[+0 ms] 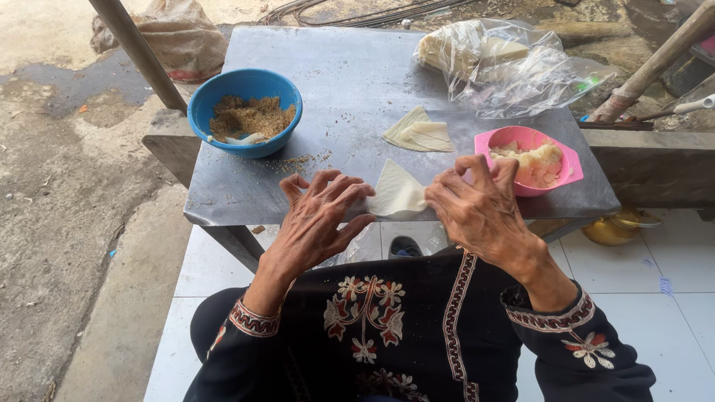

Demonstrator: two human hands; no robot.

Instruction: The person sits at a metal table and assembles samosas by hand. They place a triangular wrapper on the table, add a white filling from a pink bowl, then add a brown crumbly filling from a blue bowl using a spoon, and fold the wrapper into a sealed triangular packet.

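— What are you holding?

— I'm pressing both my left hand (320, 216) and right hand (477, 205) fingertips on the folded wrapper (398, 192), near table edge (246, 212).

— Risk?

— It's thin — I'm risking tearing it by dragging.

Open metal tabletop (335, 67) at twelve o'clock

Blue bowl (245, 112) blocks ten o'clock, pink bowl (530, 160) two (plastic bag (506, 67) beyond).

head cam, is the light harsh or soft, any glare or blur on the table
Head view: soft daylight, with only faint shadows under the left hand and right hand; the metal table shows a dull sheen, no hard glare; the plastic bag catches bright highlights; both hands, the wrapper and the blue bowl look sharp; straight edges bow slightly toward the frame borders.
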